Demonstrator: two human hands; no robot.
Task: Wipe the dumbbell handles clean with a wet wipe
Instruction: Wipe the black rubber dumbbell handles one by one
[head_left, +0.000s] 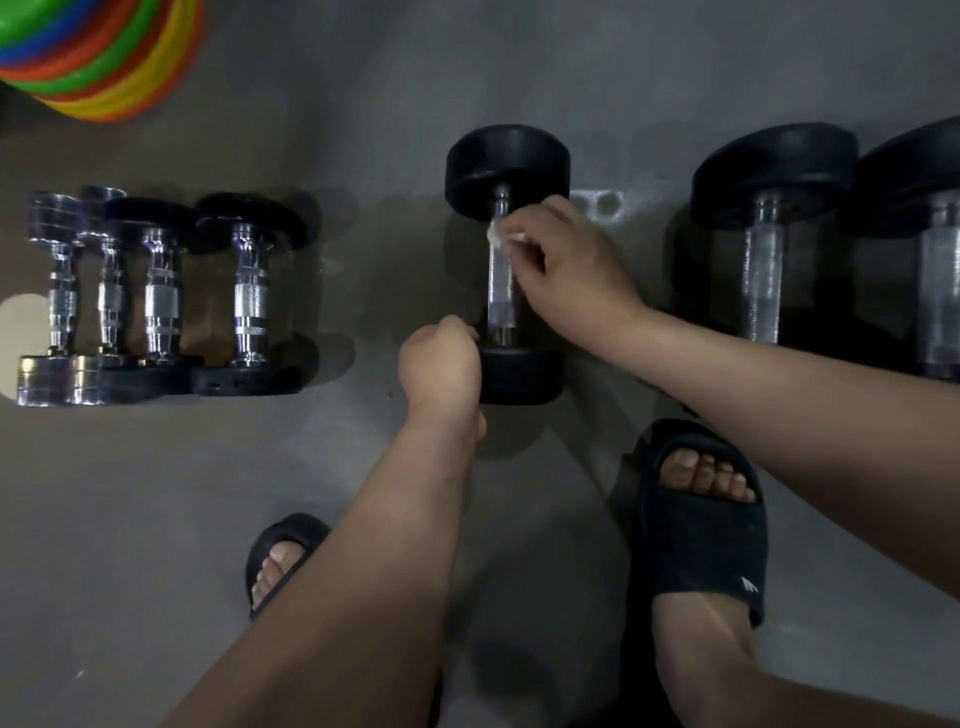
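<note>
A grey concrete floor (156, 519) fills our view. At frame centre our right grip (566, 270) pinches the wet wipe (498, 236) against the dumbbell (506, 161) handle's upper end. Our left grip (441, 364) curls beside its lower head; we cannot tell whether it holds it. Coloured cones (104, 57) sit upper left.

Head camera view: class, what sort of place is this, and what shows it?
Probably a gym or home workout corner: small chrome dumbbells and big black dumbbells lie in a row on the grey floor, and stacked coloured cones sit top left. The right hand holds a wipe on one handle.
</note>
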